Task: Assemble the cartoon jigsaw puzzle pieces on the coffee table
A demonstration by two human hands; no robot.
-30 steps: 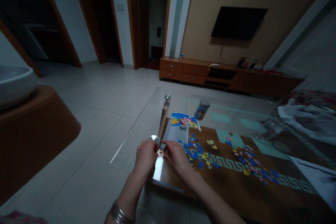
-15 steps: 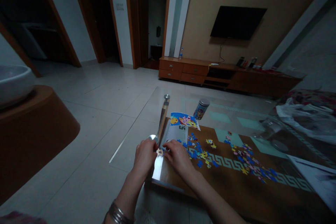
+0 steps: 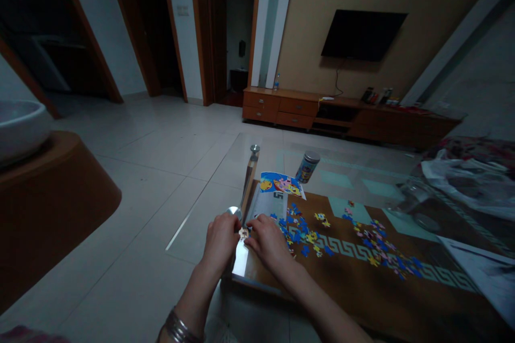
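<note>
On a glass-topped coffee table (image 3: 346, 273), many blue, yellow and pink jigsaw pieces (image 3: 378, 249) are seen still scattered loose, with no assembled picture visible. A cartoon picture sheet (image 3: 281, 184) and a printed canister (image 3: 308, 166) are placed at the far end. A small pale puzzle piece (image 3: 243, 233) is kept between the left hand (image 3: 220, 241) and right hand (image 3: 267, 241), both curled narrowly; whether it is gripped cannot be told.

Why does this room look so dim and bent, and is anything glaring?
In the head view, everything is dim, the door frame leans from wide-angle distortion, and glare shines on the glass table beside the left hand.
</note>
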